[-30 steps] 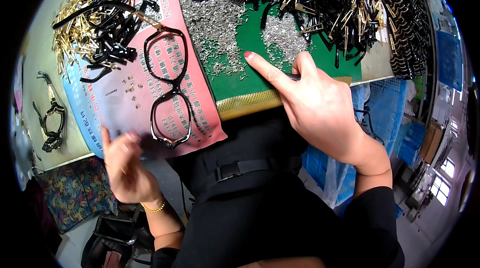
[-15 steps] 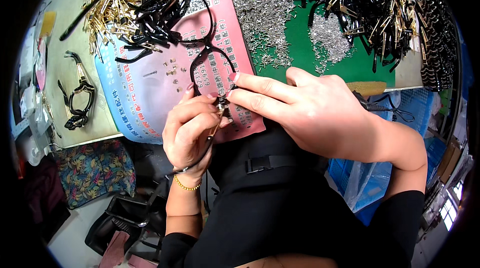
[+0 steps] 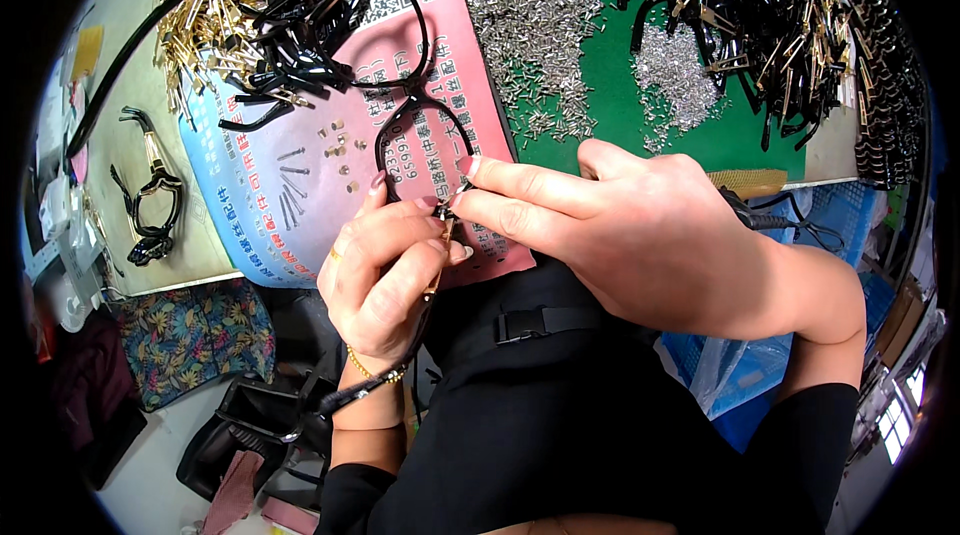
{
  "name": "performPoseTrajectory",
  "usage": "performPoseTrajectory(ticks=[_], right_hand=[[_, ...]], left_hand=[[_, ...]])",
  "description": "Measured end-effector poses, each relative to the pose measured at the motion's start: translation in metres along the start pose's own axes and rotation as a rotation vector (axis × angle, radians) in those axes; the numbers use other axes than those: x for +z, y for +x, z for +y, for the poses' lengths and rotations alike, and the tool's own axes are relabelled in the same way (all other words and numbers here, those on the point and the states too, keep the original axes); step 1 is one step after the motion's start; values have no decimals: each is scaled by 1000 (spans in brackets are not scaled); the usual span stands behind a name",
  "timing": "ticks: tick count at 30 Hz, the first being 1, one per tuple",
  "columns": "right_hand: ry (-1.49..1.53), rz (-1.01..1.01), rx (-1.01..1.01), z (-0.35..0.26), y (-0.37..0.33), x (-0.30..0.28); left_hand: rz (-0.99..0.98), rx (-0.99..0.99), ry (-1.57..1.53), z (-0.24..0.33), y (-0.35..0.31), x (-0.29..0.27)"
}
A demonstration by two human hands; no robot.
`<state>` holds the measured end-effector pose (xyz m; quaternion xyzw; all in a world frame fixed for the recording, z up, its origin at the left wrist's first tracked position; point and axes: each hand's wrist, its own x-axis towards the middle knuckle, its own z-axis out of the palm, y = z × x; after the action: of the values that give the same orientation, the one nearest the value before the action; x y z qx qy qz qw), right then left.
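Observation:
Between my hands is a black round-rimmed eyeglass frame (image 3: 427, 43), one rim toward me and the other away. My left hand (image 3: 372, 280) pinches a black temple arm (image 3: 424, 320) by its gold section, at the hinge end of the near rim. The tail of this temple hangs down past my wrist. With index and middle fingers extended, my right hand (image 3: 630, 230) grips the same corner of the rim; its thumb is hidden. A second temple (image 3: 165, 13), black with a gold section, extends leftward from the far rim. The hinge contact is mostly covered by fingertips.
Under the frame lies a pink-and-blue printed sheet (image 3: 480, 85) with small brass-coloured pieces (image 3: 338, 147). Gold-and-black temples (image 3: 215, 20) pile at far left, more (image 3: 740, 25) at far right. Silver screws (image 3: 530, 35) cover the green mat (image 3: 610, 85). Another frame (image 3: 155, 215) sits left.
The temple in my left hand has come up against the rim corner, its tail swinging lower and left. The far temple now reaches further left and down. My right hand keeps its grip.

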<state>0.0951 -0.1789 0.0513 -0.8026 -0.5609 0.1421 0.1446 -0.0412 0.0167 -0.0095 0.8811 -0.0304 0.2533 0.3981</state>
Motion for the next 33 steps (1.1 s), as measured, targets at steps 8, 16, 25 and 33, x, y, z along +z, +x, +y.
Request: performPoseTrajectory(ticks=[8,16,25,33], right_hand=[[-48,-47,13,-1,0,-2],[-47,-84,4,-1,0,-3],[1,-91,7,0,4,-4],[-2,-104,-3,1,7,-8]], left_hand=[[-66,-56,19,-5,3,-4],[-107,-113,-15,-6,11,-7],[-85,43,38,-8,6,-7],[-126,-120,-27,3,8,-10]])
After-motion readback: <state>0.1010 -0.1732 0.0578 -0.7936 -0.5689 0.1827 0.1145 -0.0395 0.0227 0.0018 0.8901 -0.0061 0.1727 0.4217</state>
